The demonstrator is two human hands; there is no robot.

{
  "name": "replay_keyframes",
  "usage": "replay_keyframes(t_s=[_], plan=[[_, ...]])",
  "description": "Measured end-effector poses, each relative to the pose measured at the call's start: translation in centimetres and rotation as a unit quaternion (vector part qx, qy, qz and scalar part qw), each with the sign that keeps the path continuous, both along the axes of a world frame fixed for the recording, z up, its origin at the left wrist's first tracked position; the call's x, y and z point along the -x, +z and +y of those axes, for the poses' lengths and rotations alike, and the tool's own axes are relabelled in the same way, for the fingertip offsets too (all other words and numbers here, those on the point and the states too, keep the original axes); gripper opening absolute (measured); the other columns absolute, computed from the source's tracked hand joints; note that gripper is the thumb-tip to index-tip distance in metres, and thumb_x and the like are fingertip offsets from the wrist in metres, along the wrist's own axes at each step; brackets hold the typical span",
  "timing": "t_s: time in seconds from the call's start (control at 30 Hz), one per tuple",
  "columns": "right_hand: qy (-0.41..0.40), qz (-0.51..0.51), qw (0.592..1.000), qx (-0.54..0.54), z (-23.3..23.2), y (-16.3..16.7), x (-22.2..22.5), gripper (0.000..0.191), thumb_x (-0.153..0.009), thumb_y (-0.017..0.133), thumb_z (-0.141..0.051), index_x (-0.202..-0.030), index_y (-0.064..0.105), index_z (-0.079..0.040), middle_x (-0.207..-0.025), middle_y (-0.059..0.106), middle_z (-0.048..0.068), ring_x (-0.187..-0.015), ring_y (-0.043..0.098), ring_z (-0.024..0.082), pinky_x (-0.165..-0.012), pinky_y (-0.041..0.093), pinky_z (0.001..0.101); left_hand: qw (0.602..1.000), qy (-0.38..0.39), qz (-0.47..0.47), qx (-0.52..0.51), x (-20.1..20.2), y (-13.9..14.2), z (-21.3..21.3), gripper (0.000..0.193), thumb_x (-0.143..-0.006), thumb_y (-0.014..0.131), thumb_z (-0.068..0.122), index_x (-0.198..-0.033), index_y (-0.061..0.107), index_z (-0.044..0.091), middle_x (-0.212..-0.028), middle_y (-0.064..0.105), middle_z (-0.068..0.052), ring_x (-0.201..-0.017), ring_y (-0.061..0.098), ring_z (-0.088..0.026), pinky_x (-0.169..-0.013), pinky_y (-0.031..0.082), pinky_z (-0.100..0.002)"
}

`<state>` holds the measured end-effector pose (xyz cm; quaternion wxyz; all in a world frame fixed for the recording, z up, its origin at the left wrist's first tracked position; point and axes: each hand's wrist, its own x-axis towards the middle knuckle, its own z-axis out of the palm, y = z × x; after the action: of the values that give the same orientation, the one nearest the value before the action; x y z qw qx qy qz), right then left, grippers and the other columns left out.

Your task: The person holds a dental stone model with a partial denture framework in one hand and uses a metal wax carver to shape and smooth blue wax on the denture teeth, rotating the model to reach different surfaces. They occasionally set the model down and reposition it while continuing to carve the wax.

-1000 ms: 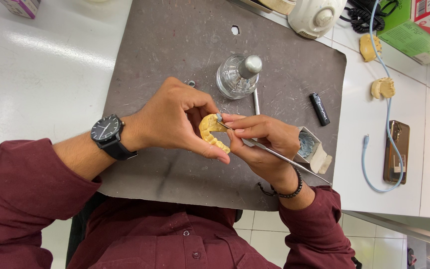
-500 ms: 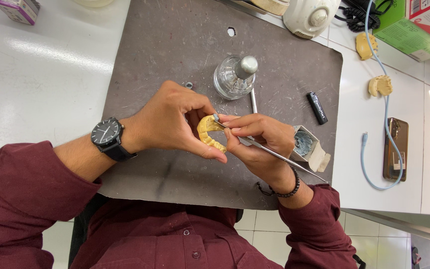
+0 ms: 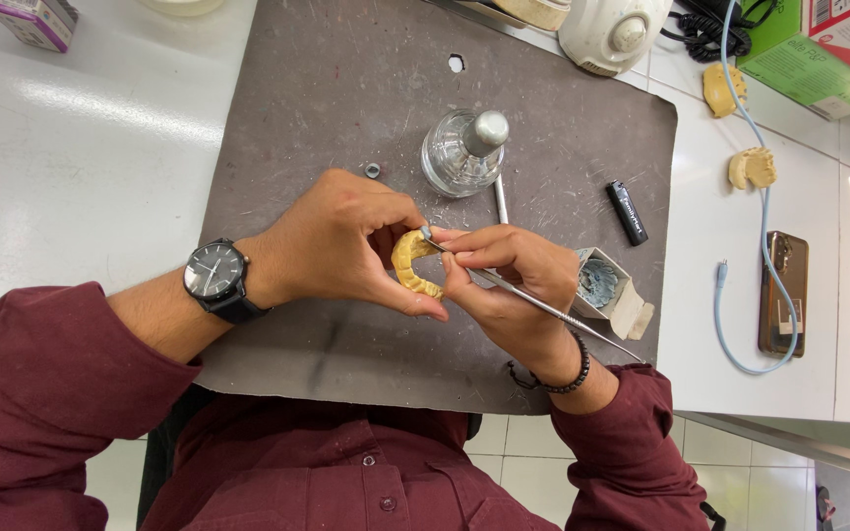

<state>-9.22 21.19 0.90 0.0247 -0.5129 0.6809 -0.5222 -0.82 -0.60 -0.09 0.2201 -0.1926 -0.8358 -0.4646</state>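
yellow dental cast (image 3: 413, 264), grey mat (image 3: 346, 98)

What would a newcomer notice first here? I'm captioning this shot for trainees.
At the centre, the left hand holds a yellow dental cast while the right hand works a thin metal tool against it, over a grey mat. Just behind stands a small glass burner; two more casts lie on the white counter at right.

Both forearms angle inward, the left hand (image 3: 346, 246) curled with fingers pinched shut, the right hand (image 3: 504, 280) meeting it, fingers closed.
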Motion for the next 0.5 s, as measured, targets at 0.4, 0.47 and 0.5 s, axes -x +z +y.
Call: replay_keyframes(t_s=[0.4, 0.47, 0.5], plan=[[0.013, 0.014, 1.0, -0.002, 0.01, -0.13, 0.04, 0.023, -0.087, 0.08, 0.012, -0.092, 0.059, 0.002, -0.102, 0.074, 0.017, -0.111, 0.076, 0.03, -0.092, 0.067, 0.0331, 1.0, -0.003, 0.008, -0.004, 0.03, -0.1, -0.05, 0.056, -0.066, 0.097, 0.05, -0.083, 0.071, 0.003, -0.069, 0.071, -0.003, -0.06, 0.072, -0.012, -0.056, 0.058, -0.023], [0.008, 0.013, 1.0, 0.002, 0.01, -0.14, -0.06, 0.023, -0.087, 0.079, 0.012, -0.093, 0.059, 0.003, -0.102, 0.073, 0.017, -0.111, 0.076, 0.03, -0.093, 0.067, 0.0328, 1.0, -0.009, -0.004, -0.01, -0.02, -0.03, -0.09, 0.055, -0.067, 0.097, 0.05, -0.084, 0.072, 0.004, -0.07, 0.071, -0.003, -0.061, 0.073, -0.012, -0.056, 0.058, -0.023], [0.006, 0.012, 1.0, 0.004, 0.05, -0.11, -0.13, 0.023, -0.088, 0.079, 0.012, -0.094, 0.059, 0.003, -0.103, 0.073, 0.017, -0.111, 0.076, 0.03, -0.093, 0.066, 0.0327, 1.0, -0.009, -0.003, -0.01, -0.04, 0.0, -0.04, 0.055, -0.067, 0.097, 0.049, -0.084, 0.072, 0.004, -0.07, 0.071, -0.003, -0.061, 0.073, -0.012, -0.057, 0.058, -0.023]])
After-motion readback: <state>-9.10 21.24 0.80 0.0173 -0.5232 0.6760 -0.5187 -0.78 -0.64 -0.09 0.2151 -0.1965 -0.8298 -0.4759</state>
